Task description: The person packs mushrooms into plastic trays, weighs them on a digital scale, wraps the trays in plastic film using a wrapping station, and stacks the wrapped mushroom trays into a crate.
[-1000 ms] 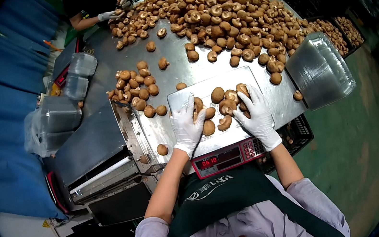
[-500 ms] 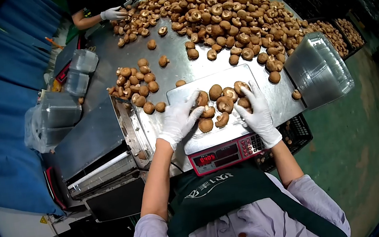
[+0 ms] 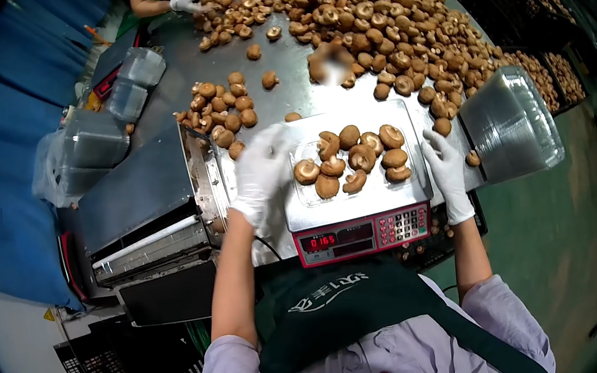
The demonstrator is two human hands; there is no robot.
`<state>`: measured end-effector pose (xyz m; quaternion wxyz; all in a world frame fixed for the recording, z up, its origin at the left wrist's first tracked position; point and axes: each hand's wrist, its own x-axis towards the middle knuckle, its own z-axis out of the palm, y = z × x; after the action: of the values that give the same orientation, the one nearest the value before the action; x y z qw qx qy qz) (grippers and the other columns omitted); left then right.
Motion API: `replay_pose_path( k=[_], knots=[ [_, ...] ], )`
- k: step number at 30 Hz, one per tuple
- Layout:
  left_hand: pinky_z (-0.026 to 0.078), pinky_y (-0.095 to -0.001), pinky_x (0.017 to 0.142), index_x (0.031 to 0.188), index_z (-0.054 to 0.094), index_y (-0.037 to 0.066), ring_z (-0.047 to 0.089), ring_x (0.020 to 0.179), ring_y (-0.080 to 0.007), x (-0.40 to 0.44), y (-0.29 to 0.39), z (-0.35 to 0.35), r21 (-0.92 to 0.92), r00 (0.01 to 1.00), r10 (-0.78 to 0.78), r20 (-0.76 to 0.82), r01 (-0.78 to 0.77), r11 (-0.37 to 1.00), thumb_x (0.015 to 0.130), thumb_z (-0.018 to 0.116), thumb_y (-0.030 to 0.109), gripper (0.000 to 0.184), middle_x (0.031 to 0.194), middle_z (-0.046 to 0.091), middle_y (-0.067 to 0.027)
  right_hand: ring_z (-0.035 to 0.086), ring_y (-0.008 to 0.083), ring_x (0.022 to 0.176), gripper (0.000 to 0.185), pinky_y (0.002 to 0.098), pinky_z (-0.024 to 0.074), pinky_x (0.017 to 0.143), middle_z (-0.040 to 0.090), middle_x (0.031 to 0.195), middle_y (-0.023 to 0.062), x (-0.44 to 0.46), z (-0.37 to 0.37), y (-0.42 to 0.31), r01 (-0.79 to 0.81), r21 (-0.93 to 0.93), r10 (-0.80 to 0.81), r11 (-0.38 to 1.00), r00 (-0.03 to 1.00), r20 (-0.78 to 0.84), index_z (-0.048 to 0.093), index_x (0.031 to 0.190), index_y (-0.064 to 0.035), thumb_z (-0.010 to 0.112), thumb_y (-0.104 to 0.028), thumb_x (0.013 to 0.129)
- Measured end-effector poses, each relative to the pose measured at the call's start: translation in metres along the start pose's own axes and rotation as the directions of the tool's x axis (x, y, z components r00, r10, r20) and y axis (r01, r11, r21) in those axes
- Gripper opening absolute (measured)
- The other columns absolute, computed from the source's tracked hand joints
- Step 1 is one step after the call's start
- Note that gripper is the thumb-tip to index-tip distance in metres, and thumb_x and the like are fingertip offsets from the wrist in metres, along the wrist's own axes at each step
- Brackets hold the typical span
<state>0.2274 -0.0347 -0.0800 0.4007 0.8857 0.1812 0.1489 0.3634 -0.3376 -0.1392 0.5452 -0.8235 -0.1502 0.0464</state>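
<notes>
I judge this weighing: mushrooms (image 3: 361, 157) on the scale (image 3: 402, 227), my left hand (image 3: 261, 170) and right hand (image 3: 447, 172) flanking it, each grip open, empty; next calls for reading its display (image 3: 321, 241).

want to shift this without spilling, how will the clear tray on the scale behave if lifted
The clear tray looks like thin, see-through plastic, so it may flex when gripped. Its mushrooms lie loose with rounded caps, so some could roll if it tilts.
</notes>
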Motion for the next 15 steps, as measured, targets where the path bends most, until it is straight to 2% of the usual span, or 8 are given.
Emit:
replay_pose_path(
  k=[2, 3, 4, 5, 6, 7, 10, 15],
  knots=[
    [0.04, -0.034, 0.098, 0.119, 0.059, 0.007, 0.054, 0.11, -0.0274, -0.002, 0.0, 0.033, 0.133, 0.98, 0.191, 0.059, -0.197, 0.971, 0.083, 0.063, 0.026, 0.041, 0.119, 0.058, -0.0148, 0.061, 0.0189, 0.082, 0.032, 0.0295, 0.0482, 0.073, 0.065, 0.095, 0.0142, 0.001, 0.009, 0.029, 0.149, -0.075, -0.152, 0.986, 0.988, -0.037, 0.059, 0.112, 0.0026, 0.06, -0.017, 0.088],
    [0.039, -0.0354, 0.1, 0.121, 0.057, 0.008, 0.052, 0.112, -0.03, 0.0, -0.001, 0.043, 0.262, 0.934, 0.339, 0.113, -0.358, 0.896, 0.08, 0.064, 0.027, 0.046, 0.12, 0.055, -0.0157, 0.061, 0.0189, 0.084, 0.031, 0.0292, 0.0477, 0.075, 0.065, 0.092, 0.0138, -0.003, 0.01, 0.012, 0.096, -0.104, -0.1, 0.99, 0.995, -0.03, 0.06, 0.11, 0.0031, 0.061, -0.016, 0.086],
    [0.036, -0.0396, 0.102, 0.126, 0.053, 0.013, 0.048, 0.113, -0.0323, -0.002, 0.007, 0.05, 0.192, 0.921, 0.336, 0.197, -0.372, 0.908, 0.076, 0.064, 0.029, 0.054, 0.123, 0.052, -0.0167, 0.061, 0.0201, 0.085, 0.03, 0.0306, 0.0477, 0.076, 0.065, 0.091, 0.0143, -0.007, 0.011, -0.012, 0.025, -0.1, -0.027, 0.995, 0.999, -0.024, 0.06, 0.11, 0.0025, 0.062, -0.016, 0.086],
    [0.031, -0.0451, 0.104, 0.131, 0.05, 0.017, 0.044, 0.12, -0.0307, -0.002, 0.011, 0.06, 0.215, 0.918, 0.257, 0.302, -0.329, 0.92, 0.079, 0.06, 0.034, 0.056, 0.131, 0.047, -0.0158, 0.063, 0.0237, 0.084, 0.03, 0.033, 0.0487, 0.076, 0.066, 0.09, 0.0159, -0.004, 0.018, 0.013, 0.155, -0.114, -0.164, 0.981, 0.984, -0.073, 0.06, 0.11, 0.0025, 0.061, -0.015, 0.086],
    [0.027, -0.0503, 0.105, 0.134, 0.046, 0.021, 0.043, 0.123, -0.0305, -0.006, -0.006, 0.079, 0.324, 0.901, 0.351, 0.255, -0.421, 0.847, 0.082, 0.056, 0.041, 0.057, 0.133, 0.046, -0.0154, 0.063, 0.0278, 0.084, 0.029, 0.0354, 0.0493, 0.077, 0.066, 0.09, 0.0176, -0.002, 0.022, 0.028, 0.166, -0.164, -0.179, 0.972, 0.981, -0.073, 0.061, 0.109, 0.0025, 0.06, -0.014, 0.085],
    [0.027, -0.0526, 0.104, 0.136, 0.044, 0.021, 0.042, 0.125, -0.0295, -0.01, 0.006, 0.072, 0.377, 0.907, 0.33, 0.261, -0.41, 0.831, 0.083, 0.053, 0.046, 0.059, 0.135, 0.044, -0.0147, 0.064, 0.0305, 0.085, 0.027, 0.037, 0.0495, 0.078, 0.066, 0.092, 0.019, -0.001, 0.028, 0.035, 0.183, -0.162, -0.199, 0.97, 0.976, -0.088, 0.062, 0.106, 0.0023, 0.06, -0.012, 0.084],
    [0.041, -0.0397, 0.09, 0.122, 0.055, 0.01, 0.053, 0.104, -0.0319, -0.021, 0.01, 0.07, 0.331, 0.931, 0.364, 0.044, -0.357, 0.873, 0.079, 0.064, 0.041, 0.053, 0.116, 0.054, -0.0156, 0.064, 0.0335, 0.085, 0.026, 0.0389, 0.0496, 0.077, 0.065, 0.093, 0.0202, -0.005, 0.03, 0.004, 0.144, -0.178, -0.156, 0.973, 0.986, -0.058, 0.062, 0.104, 0.0011, 0.058, -0.014, 0.083],
    [0.043, -0.0393, 0.088, 0.119, 0.056, 0.005, 0.053, 0.103, -0.034, -0.024, -0.003, 0.073, 0.142, 0.969, 0.228, -0.09, -0.214, 0.966, 0.085, 0.062, 0.034, 0.045, 0.112, 0.054, -0.0166, 0.065, 0.0304, 0.086, 0.026, 0.0355, 0.0502, 0.076, 0.066, 0.093, 0.0202, -0.008, 0.038, 0.001, 0.075, -0.276, -0.099, 0.958, 0.992, -0.073, 0.061, 0.109, -0.0009, 0.055, -0.01, 0.085]
  ],
)
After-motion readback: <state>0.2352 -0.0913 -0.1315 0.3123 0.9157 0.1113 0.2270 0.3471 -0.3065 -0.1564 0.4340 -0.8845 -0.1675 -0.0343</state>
